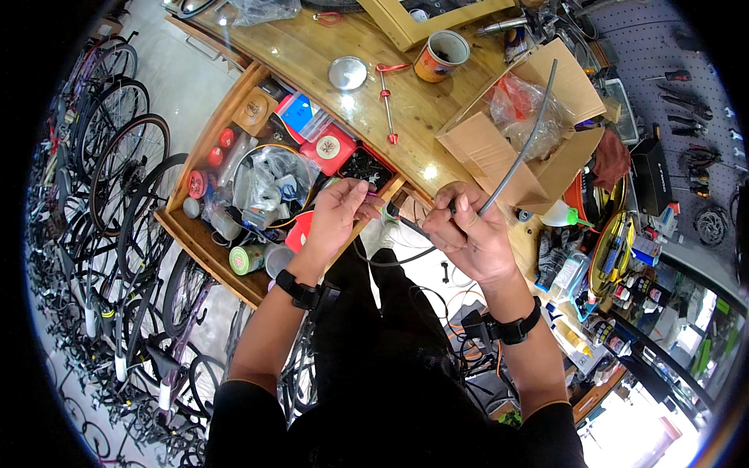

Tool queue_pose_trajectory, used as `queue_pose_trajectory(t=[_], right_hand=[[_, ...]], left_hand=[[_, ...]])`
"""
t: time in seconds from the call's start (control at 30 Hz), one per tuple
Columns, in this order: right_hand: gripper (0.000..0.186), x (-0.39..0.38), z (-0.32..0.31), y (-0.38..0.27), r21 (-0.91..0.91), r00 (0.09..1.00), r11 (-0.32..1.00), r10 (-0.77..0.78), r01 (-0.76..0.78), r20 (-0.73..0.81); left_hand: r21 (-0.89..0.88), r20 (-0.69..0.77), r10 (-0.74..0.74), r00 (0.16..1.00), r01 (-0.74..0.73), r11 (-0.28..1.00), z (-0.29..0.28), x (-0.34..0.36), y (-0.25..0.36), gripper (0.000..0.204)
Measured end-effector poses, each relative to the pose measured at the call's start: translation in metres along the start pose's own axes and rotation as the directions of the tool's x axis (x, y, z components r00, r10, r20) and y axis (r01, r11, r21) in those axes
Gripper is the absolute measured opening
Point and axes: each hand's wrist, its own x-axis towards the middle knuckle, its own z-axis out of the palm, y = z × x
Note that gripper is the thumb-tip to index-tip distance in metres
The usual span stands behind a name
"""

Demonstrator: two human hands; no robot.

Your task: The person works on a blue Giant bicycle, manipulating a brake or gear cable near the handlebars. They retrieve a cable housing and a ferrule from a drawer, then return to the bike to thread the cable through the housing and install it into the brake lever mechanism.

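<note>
My right hand (474, 230) is closed around a grey cable housing (532, 132). One stretch of the housing rises up and to the right over the cardboard box. The other stretch loops down to the left, below my hands. My left hand (343, 209) is pinched at the front edge of the open drawer (181, 226). Between its fingertips shows a small purple piece (373, 195), too small to make out in full. The two hands are apart, at about the same height.
On the wooden workbench (312, 51) are a red-ended quick-release skewer (388, 109), a round metal lid (347, 73), an open tin (442, 56) and an open cardboard box (577, 86). The drawer holds tubs and bagged parts. Bicycles (129, 171) crowd the left; tools hang on a pegboard (640, 47).
</note>
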Motion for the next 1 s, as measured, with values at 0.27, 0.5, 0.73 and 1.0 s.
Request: queue_pose_trajectory(t=[0.27,0.5,0.73,1.0], right_hand=[[0.029,-0.004,-0.007,-0.003,-0.2,0.997,0.98,-0.029,0.016,-0.067],[0.029,-0.017,-0.008,-0.01,-0.294,0.985,0.955,-0.017,-0.035,-0.17],[0.028,-0.023,-0.014,-0.011,-0.268,0.981,0.963,-0.072,0.021,-0.179],[0.028,-0.027,-0.013,-0.014,-0.305,0.962,0.952,-0.091,0.009,-0.256]], left_hand=[[-0.186,-0.007,-0.105,0.994,0.102,0.977,-0.014,0.018,-0.011,0.031],[-0.261,-0.038,-0.156,0.987,0.141,0.955,-0.031,0.037,-0.03,0.028],[0.726,-0.14,0.02,0.99,0.089,0.682,-0.026,0.058,-0.025,0.02],[0.926,0.338,0.168,0.926,-0.294,-0.238,-0.015,0.11,-0.056,0.019]])
